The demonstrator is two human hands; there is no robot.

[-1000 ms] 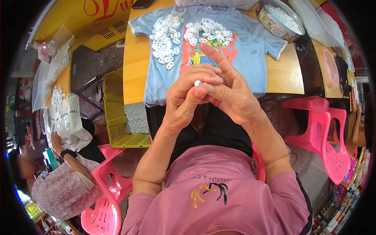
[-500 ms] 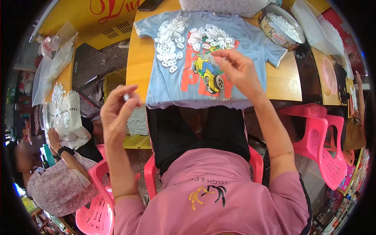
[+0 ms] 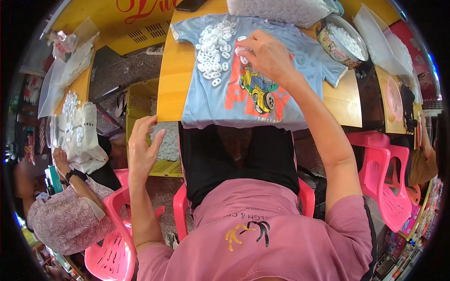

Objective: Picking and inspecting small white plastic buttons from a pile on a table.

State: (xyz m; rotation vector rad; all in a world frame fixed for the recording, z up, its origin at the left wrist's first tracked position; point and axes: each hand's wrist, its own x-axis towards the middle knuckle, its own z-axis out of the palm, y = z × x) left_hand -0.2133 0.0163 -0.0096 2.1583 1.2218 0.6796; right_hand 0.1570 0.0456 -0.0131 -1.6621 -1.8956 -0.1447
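Note:
A light blue printed T-shirt [image 3: 201, 103] lies across the table's front half. On its left side is a heap of white oval plastic pieces with two holes [image 3: 213, 54]. My right hand [image 3: 268, 56] reaches over the second heap, largely hiding it, its thumb and forefinger closing on a white oval piece [image 3: 241, 49] at the heap's left edge. My left hand [image 3: 144, 147] hangs off the table's left edge, fingers and thumb apart, with nothing visible in it. Below it, many white pieces [image 3: 168, 140] fill part of a yellow crate [image 3: 140, 100].
A round printed tin [image 3: 335, 56] of white pieces stands back right, beside a large clear bag [image 3: 276, 11] of them. Pink plastic chairs [image 3: 375, 164] stand right and left. At far left another person's hand [image 3: 61, 161] rests near a cloth with white pieces.
My left hand has opened, and the small white piece it held no longer shows. My right hand has moved forward and left from above the shirt's print to the second heap.

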